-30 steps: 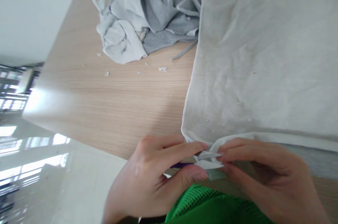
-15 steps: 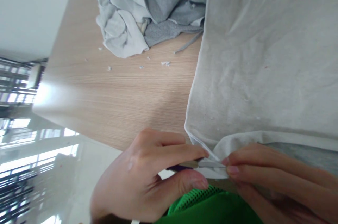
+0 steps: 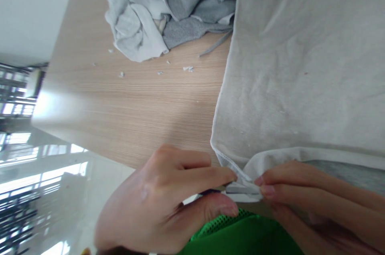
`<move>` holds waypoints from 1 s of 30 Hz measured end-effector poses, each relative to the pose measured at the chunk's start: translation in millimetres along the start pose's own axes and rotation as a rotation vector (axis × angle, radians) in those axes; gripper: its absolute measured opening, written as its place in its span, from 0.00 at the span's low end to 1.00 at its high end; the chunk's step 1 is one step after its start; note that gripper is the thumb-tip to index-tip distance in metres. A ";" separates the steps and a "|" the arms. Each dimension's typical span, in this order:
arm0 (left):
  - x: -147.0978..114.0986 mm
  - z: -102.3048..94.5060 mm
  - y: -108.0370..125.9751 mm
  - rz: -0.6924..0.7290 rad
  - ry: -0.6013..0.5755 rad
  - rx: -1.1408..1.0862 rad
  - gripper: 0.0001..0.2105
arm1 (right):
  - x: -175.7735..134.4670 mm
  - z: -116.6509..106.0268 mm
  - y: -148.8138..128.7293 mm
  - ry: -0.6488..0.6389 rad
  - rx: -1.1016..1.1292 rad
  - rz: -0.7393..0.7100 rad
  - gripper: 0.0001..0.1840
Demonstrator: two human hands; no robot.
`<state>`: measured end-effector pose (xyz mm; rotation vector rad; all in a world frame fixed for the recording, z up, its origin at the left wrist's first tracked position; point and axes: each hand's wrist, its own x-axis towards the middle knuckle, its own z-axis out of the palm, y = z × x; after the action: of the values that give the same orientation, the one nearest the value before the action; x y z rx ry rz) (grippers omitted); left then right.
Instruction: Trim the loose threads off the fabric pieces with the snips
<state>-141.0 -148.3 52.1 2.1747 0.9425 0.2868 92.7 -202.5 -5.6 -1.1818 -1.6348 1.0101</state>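
A large beige cloth [image 3: 294, 62] with an overlocked white edge spreads over the right side of the table. My left hand [image 3: 168, 199] is closed, with small metal-bladed thread snips [image 3: 240, 189] held between thumb and fingers. Their blades point right and lie against the cloth's near corner. Facing it, my right hand [image 3: 313, 203] pinches the cloth's edge close to the blade tips. The snips' handle is mostly covered by my left fingers. A grey layer [image 3: 349, 177] shows beneath the turned-up hem.
Crumpled grey and off-white fabric [image 3: 186, 2] lies at the back of the wooden table [image 3: 144, 106]. Several fabric scraps [image 3: 188, 69] are scattered in front of it. The table's edge runs along the left, above a shiny floor [image 3: 99, 185]. Green clothing [image 3: 246, 235] shows below my hands.
Both hands keep nearly the same place at the cloth corner. The blades look slightly more apart and turned. The whole view has shifted a little.
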 end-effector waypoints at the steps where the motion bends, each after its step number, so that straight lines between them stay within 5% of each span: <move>1: -0.2 0.3 0.1 0.002 0.004 0.011 0.07 | 1.3 0.6 -1.0 0.002 0.000 0.001 0.12; 17: -6.4 15.4 -1.7 0.094 0.187 0.156 0.12 | 9.9 6.4 -3.2 0.079 0.203 0.123 0.14; 30: -3.7 17.8 -2.7 0.062 0.226 0.019 0.14 | 14.0 3.0 -3.4 0.073 0.274 0.159 0.14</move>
<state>-136.9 -159.3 38.0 2.2247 1.0051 0.5657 86.3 -190.1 -0.9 -1.1596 -1.3130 1.2326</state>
